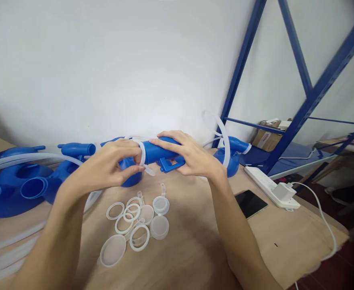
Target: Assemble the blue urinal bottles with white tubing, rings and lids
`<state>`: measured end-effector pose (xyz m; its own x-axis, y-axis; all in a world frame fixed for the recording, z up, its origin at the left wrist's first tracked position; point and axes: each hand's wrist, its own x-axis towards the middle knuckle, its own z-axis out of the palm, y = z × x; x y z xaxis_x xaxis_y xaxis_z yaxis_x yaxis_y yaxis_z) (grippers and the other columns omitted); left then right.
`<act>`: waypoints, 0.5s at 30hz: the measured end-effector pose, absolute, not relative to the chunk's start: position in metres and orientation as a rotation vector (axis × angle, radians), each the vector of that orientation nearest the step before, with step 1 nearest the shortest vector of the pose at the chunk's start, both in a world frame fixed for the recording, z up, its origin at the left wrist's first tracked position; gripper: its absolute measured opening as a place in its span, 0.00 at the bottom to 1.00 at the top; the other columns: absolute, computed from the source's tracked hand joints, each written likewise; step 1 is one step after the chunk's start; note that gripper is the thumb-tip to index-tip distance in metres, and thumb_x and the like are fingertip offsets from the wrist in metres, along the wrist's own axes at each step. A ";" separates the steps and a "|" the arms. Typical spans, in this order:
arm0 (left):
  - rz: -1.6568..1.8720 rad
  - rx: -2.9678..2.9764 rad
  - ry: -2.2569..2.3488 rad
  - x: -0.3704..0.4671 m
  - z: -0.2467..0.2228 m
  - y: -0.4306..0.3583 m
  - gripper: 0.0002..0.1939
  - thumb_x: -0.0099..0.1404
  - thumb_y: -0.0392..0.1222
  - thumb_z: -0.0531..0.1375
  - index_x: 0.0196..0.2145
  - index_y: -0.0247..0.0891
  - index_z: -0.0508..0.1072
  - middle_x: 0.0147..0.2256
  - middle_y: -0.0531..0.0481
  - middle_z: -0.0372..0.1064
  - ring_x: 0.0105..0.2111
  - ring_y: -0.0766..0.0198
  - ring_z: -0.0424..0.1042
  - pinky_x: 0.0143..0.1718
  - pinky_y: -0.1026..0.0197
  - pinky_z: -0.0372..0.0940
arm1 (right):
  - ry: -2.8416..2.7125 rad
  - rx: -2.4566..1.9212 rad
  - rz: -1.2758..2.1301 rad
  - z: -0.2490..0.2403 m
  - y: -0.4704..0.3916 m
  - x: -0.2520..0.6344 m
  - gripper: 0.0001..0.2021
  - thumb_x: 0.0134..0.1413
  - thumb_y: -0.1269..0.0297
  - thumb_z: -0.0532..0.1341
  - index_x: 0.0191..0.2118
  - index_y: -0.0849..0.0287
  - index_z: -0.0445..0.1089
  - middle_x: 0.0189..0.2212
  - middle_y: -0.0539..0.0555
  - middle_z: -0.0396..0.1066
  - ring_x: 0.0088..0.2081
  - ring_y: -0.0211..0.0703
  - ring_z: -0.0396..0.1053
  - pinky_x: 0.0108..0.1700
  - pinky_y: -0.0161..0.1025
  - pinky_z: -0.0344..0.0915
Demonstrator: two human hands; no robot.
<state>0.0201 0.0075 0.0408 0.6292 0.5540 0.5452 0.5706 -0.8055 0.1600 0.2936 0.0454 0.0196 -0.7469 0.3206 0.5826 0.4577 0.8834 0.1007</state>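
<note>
Holding: two bare hands at one blue tube [158, 150], raised over the brown surface [191, 245].
Left grip [113, 159]: closed in a pinch, thumb and fingers on the white ring [142, 154] around the tube's 9 o'clock end.
Right grip [195, 155]: clasped over the other end, fingers along the top, the blue handle [172, 164] below them.
Tube axis: nearly level, running 9 to 3 o'clock, the 3 o'clock end slightly higher in view.
Ring to tube: touching its end, across the long axis; it lies at 3 o'clock from the left grip, which is the nearer hand.
White tab [149, 170]: sticks out toward 5 o'clock from the ring.
Loose rings [115, 218] and lids [159, 227]: on the surface, toward 6 o'clock from the ring.
Blue containers [16, 191]: toward 8 o'clock, openings facing the wearer.
Phone [251, 203]: flat, toward 4 o'clock, beside the power strip [264, 181].
</note>
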 end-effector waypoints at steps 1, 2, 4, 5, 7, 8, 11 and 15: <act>-0.910 -2.831 -0.970 0.019 0.042 0.006 0.14 0.68 0.50 0.60 0.27 0.42 0.71 0.27 0.52 0.71 0.30 0.60 0.70 0.41 0.55 0.66 | -2.489 -0.565 -0.323 0.020 0.045 0.295 0.37 0.59 0.70 0.63 0.73 0.45 0.59 0.68 0.59 0.63 0.68 0.58 0.61 0.68 0.64 0.61; -0.902 -2.850 -0.979 0.018 0.042 0.005 0.14 0.68 0.50 0.61 0.27 0.42 0.71 0.27 0.52 0.72 0.30 0.60 0.70 0.40 0.56 0.66 | -2.501 -0.575 -0.325 0.021 0.044 0.296 0.36 0.59 0.70 0.63 0.72 0.46 0.59 0.68 0.60 0.63 0.68 0.58 0.61 0.68 0.64 0.61; -0.893 -2.898 -1.020 0.015 0.043 0.003 0.14 0.67 0.51 0.62 0.27 0.42 0.72 0.28 0.53 0.73 0.30 0.60 0.70 0.36 0.58 0.65 | -2.520 -0.595 -0.295 0.023 0.041 0.297 0.35 0.59 0.69 0.64 0.72 0.48 0.61 0.67 0.61 0.64 0.68 0.59 0.62 0.68 0.65 0.61; -0.882 -2.927 -1.045 0.013 0.043 0.003 0.14 0.67 0.52 0.62 0.28 0.42 0.72 0.29 0.53 0.74 0.30 0.61 0.70 0.34 0.59 0.65 | -2.531 -0.594 -0.259 0.025 0.039 0.298 0.35 0.59 0.68 0.64 0.72 0.48 0.61 0.67 0.61 0.64 0.67 0.59 0.62 0.67 0.64 0.62; -0.853 -2.965 -1.104 0.008 0.043 0.000 0.14 0.66 0.53 0.63 0.27 0.42 0.72 0.28 0.54 0.74 0.28 0.63 0.69 0.29 0.62 0.62 | -2.566 -0.568 -0.164 0.028 0.033 0.302 0.36 0.59 0.65 0.66 0.72 0.47 0.61 0.66 0.60 0.65 0.66 0.58 0.65 0.66 0.63 0.64; -0.847 -2.962 -1.136 0.005 0.044 -0.001 0.15 0.66 0.53 0.63 0.27 0.42 0.72 0.27 0.54 0.73 0.27 0.63 0.68 0.27 0.62 0.61 | -2.578 -0.553 -0.114 0.031 0.028 0.305 0.36 0.59 0.64 0.67 0.72 0.46 0.61 0.66 0.60 0.66 0.65 0.57 0.66 0.66 0.61 0.65; -0.866 -2.911 -1.215 -0.009 0.047 -0.004 0.15 0.65 0.54 0.64 0.27 0.43 0.72 0.25 0.54 0.72 0.25 0.64 0.68 0.23 0.64 0.60 | -2.555 -0.545 -0.013 0.040 0.016 0.321 0.38 0.58 0.61 0.69 0.73 0.45 0.60 0.66 0.59 0.66 0.64 0.56 0.67 0.65 0.57 0.68; -0.635 -3.049 -1.336 -0.018 0.044 -0.002 0.11 0.64 0.52 0.64 0.28 0.44 0.77 0.26 0.54 0.76 0.26 0.62 0.72 0.27 0.62 0.65 | -2.310 -0.654 -0.123 0.044 0.015 0.343 0.43 0.57 0.55 0.71 0.74 0.42 0.55 0.69 0.56 0.62 0.69 0.62 0.62 0.68 0.63 0.65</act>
